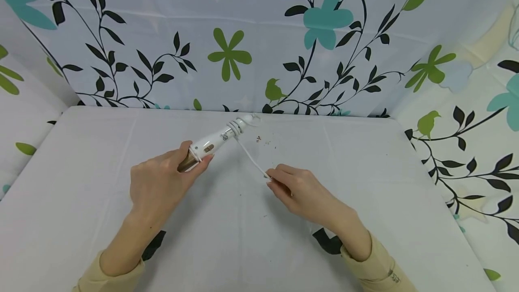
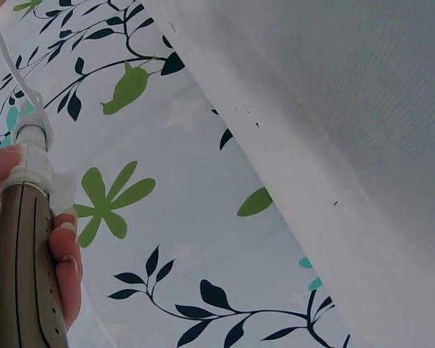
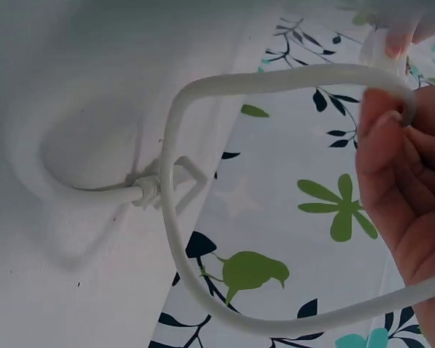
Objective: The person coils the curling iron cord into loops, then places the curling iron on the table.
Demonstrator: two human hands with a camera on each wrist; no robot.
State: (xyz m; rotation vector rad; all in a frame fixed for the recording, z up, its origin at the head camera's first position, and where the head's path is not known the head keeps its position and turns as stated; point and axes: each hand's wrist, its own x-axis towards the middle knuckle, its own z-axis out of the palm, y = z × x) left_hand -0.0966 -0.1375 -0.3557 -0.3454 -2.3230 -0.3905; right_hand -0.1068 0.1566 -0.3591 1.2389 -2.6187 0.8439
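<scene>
1. I see a person's two bare hands over a white desk (image 1: 235, 242); a cloth (image 1: 154, 17) printed with leaves, flowers and birds rises behind it and at the sides.
2. The thing being handled is a slim appliance (image 1: 211, 143), white along its body and bronze at the near end, perhaps a hair-styling wand; it is held slanting above the desk, left of the middle, with its white tip pointing away from the person and to the right.
3. The left hand (image 1: 160, 177) grips the bronze end; its fingers (image 2: 67, 254) are curled closely round it.
4. The right hand (image 1: 300, 191) pinches a white cord (image 1: 251, 159) between the thumb and fingertips, which are drawn together with no gap that I can make out; the stretch from there to the appliance runs nearly straight.
5. Several turns of cord sit round the appliance near its tip; at the right hand more cord makes a wide loose loop, and by that loop is a pale plug-like shape (image 3: 185, 185), too unclear to name.
6. As I judge it, the cord work is partway; turns are in place near the tip, while a good length hangs free; I cannot tell whether it is being wound on or taken off.
7. Small dark specks (image 1: 266, 141) lie on the desk, beyond the right hand.
</scene>
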